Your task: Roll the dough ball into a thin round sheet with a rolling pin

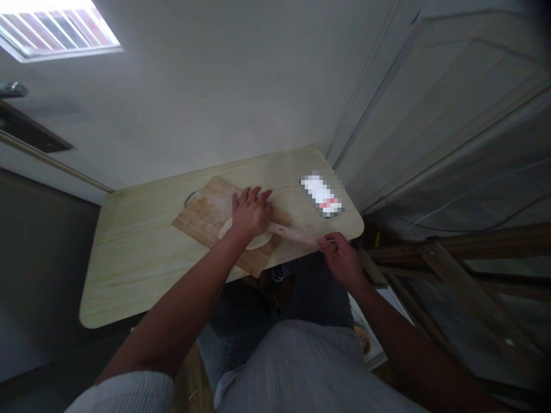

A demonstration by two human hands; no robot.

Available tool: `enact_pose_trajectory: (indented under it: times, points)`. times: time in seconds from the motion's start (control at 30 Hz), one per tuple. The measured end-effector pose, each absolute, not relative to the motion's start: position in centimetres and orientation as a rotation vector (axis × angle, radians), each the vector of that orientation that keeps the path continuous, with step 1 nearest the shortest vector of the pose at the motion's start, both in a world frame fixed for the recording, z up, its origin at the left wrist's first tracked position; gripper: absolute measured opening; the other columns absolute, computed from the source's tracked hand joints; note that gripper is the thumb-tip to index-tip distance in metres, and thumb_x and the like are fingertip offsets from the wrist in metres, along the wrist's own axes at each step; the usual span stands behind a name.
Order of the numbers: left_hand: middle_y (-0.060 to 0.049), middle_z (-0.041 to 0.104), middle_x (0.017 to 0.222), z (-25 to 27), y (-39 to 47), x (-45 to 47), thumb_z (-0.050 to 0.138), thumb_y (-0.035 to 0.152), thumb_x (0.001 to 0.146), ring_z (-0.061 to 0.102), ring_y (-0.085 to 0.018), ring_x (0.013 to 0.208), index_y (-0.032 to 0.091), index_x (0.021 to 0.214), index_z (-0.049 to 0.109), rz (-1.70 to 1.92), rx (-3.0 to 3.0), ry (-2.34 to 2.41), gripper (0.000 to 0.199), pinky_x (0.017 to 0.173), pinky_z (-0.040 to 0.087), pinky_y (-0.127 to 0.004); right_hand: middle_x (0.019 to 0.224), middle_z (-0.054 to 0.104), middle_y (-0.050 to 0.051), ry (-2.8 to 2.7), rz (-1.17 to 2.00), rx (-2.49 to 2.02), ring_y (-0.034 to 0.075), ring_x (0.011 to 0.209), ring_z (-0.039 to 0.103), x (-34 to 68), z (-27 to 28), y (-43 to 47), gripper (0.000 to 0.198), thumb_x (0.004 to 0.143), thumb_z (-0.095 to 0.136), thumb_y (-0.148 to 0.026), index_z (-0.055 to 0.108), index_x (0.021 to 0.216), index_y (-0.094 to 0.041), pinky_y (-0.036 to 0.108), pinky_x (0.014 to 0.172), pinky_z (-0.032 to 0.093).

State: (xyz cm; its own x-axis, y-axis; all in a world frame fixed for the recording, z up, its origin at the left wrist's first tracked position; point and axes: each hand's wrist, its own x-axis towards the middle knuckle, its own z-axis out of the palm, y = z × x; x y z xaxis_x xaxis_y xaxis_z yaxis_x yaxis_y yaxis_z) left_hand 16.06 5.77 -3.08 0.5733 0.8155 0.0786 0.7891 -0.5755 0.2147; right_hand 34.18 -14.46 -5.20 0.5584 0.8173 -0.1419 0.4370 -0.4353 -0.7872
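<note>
A wooden cutting board [196,218], dusted with flour, lies at an angle on the table. On it is a pale round sheet of dough [259,241], partly covered by my left hand [253,215]. That hand lies palm down over the dough with its fingers stretched out and spread. A pale stick that looks like a rolling pin [297,234] runs from beside the left palm toward the lower right, past the board's edge. My right hand [339,255] is closed around its far end at the table's front edge. The pin's left end is hidden beneath my left hand.
The light wood-grain table [133,246] stands against a white door with a handle [12,90]. A phone-like pixelated white item [322,195] lies at the table's right. Wooden framing [456,275] stands to the right, and a wire loop [192,197] shows by the board.
</note>
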Motion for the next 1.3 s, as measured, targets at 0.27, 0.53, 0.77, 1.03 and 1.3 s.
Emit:
enact_pose_trajectory:
  times: [0.27, 0.53, 0.77, 1.03, 1.3]
  points:
    - [-0.007, 0.046, 0.154, -3.4, 7.0, 17.4, 0.030, 0.042, 0.101, 0.033, -0.035, 0.145, 0.032, 0.146, 0.048, 0.258, 2.676, 1.365, 0.049, 0.116, 0.021, -0.069, 0.068, 0.064, 0.002, -1.042, 0.658, -2.121, 0.019, 0.063, 0.059, 34.9, -4.9, -14.0, 0.048, 0.088, 0.052, -0.067, 0.065, 0.093, -0.021, 0.028, 0.060, 0.041]
    - [-0.009, 0.044, 0.155, -3.4, 8.2, 18.8, 0.027, 0.043, 0.102, 0.033, -0.034, 0.144, 0.031, 0.145, 0.048, 0.232, 2.659, 1.374, 0.050, 0.116, 0.019, -0.069, 0.066, 0.063, 0.000, -1.046, 0.644, -2.111, 0.017, 0.060, 0.057, 35.8, -5.1, -14.1, 0.050, 0.088, 0.053, -0.068, 0.067, 0.096, -0.020, 0.028, 0.060, 0.041]
    - [-0.010, 0.047, 0.152, -3.3, 8.8, 19.6, 0.029, 0.041, 0.102, 0.036, -0.031, 0.142, 0.027, 0.142, 0.051, 0.275, 2.610, 1.425, 0.048, 0.116, 0.021, -0.069, 0.075, 0.068, 0.003, -1.071, 0.645, -2.113, 0.019, 0.068, 0.061, 35.7, -4.5, -13.6, 0.052, 0.088, 0.052, -0.069, 0.068, 0.096, -0.020, 0.029, 0.064, 0.043]
    - [-0.007, 0.046, 0.155, -2.9, 5.4, 16.2, 0.029, 0.046, 0.103, 0.033, -0.032, 0.146, 0.030, 0.142, 0.051, 0.368, 2.645, 1.366, 0.048, 0.117, 0.018, -0.068, 0.068, 0.065, 0.001, -1.378, 0.755, -2.125, 0.019, 0.066, 0.060, 34.7, -4.4, -14.1, 0.042, 0.084, 0.060, -0.064, 0.063, 0.082, -0.023, 0.028, 0.060, 0.038]
    - [-0.012, 0.048, 0.153, -2.7, 0.6, 11.4, 0.030, 0.051, 0.102, 0.038, -0.030, 0.144, 0.023, 0.148, 0.042, 0.550, 2.549, 1.458, 0.055, 0.119, 0.023, -0.060, 0.061, 0.055, -0.002, -1.492, 0.778, -2.063, 0.016, 0.059, 0.053, 33.6, -4.5, -14.7, 0.043, 0.086, 0.059, -0.063, 0.054, 0.072, -0.023, 0.026, 0.057, 0.033]
